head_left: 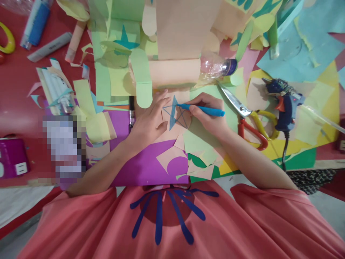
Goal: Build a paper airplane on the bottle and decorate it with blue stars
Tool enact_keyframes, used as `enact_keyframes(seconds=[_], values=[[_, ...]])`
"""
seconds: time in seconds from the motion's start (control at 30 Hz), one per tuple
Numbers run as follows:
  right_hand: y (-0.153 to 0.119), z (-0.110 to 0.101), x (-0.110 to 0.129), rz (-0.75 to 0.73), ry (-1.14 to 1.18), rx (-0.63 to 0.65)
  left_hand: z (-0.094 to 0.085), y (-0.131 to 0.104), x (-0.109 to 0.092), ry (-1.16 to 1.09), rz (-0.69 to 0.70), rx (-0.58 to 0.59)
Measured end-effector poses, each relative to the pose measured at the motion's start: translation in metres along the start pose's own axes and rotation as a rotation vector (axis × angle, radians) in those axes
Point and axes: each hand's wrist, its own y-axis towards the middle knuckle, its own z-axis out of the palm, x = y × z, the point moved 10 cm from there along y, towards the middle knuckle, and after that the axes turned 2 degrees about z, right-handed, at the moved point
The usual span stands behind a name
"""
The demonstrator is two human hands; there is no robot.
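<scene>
My right hand [208, 113] is closed around a blue marker [211, 110], its tip on a peach piece of paper [167, 135]. On that paper is a star [180, 116] drawn in blue lines, partly coloured in along its left side. My left hand [151, 120] lies flat across the paper's left part, fingers stretched out and thumb apart. Just beyond the hands lies a plastic bottle [214, 67] with a dark blue cap, its body wrapped in peach paper. A light green rounded strip [142, 79] sits over the wrapped end.
Scissors [244, 111] with red and yellow handles and a blue glue gun [287, 111] with a cord lie at right. Purple paper [129, 167] and cut scraps spread near me. Several markers and a yellow-handled tool [8, 37] are at upper left.
</scene>
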Motion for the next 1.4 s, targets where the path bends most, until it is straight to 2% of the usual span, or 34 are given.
enact_keyframes(seconds=[0.4, 0.87, 1.1, 1.4], values=[[-0.002, 0.008, -0.004, 0.034, -0.043, 0.069, 0.001, -0.001, 0.0, -0.054, 0.012, 0.009], [-0.004, 0.019, 0.002, -0.026, -0.034, 0.182, 0.002, -0.001, -0.001, -0.036, 0.026, -0.002], [-0.004, 0.019, 0.001, -0.011, -0.018, 0.19, 0.0, -0.001, 0.0, 0.016, 0.017, -0.014], [-0.004, 0.019, 0.001, -0.008, -0.014, 0.191, 0.001, -0.001, 0.001, -0.064, 0.009, -0.001]])
